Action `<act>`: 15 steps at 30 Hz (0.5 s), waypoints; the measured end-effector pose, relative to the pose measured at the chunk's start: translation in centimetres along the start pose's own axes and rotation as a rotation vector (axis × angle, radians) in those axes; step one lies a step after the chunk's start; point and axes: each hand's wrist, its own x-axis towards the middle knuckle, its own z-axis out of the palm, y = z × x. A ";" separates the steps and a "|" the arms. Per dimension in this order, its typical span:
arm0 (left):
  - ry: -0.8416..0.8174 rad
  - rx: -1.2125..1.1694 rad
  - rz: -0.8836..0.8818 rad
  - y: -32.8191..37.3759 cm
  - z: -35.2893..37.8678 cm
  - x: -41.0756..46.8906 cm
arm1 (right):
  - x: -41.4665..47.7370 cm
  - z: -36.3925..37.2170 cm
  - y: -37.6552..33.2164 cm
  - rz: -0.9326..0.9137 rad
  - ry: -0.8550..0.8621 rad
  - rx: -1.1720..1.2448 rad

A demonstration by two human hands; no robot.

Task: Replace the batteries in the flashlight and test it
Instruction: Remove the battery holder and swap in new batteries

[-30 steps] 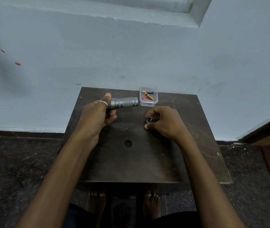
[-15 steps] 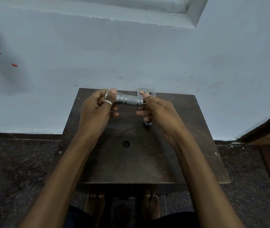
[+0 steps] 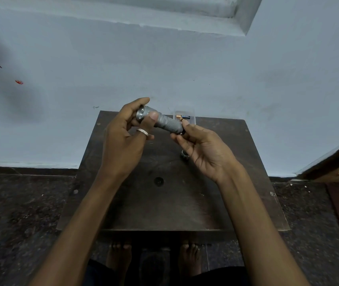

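Note:
A silver flashlight [image 3: 165, 121] is held in the air above the dark wooden table [image 3: 226, 193], its head end up and to the left. My left hand [image 3: 126, 139] grips that head end and wears a ring. My right hand [image 3: 201, 148] touches the flashlight's open tail end with its fingertips; what they pinch is hidden. The flashlight's small round tail cap [image 3: 185, 154] lies on the table under my right hand. A clear plastic box [image 3: 186, 115] with a black and copper battery [image 3: 184, 116] stands at the table's far edge.
The table stands against a pale blue wall. A round hole [image 3: 158, 181] sits in the middle of the tabletop. Dark speckled floor surrounds the table, my bare feet [image 3: 119, 259] show below its front edge, and a wooden door frame [image 3: 333, 162] is at the right.
My right hand set the tail cap down on the table and rose to the flashlight's tail end. My left hand lifted the flashlight and tilted its head up to the left.

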 end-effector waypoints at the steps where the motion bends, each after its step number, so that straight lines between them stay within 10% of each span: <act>1: -0.004 -0.009 0.006 0.0 0.0 0.0 | 0.0 0.0 0.0 0.003 -0.006 0.012; 15: -0.123 0.746 0.356 -2.2 -1.0 -0.2 | 0.5 -0.5 0.1 -0.177 -0.014 -0.122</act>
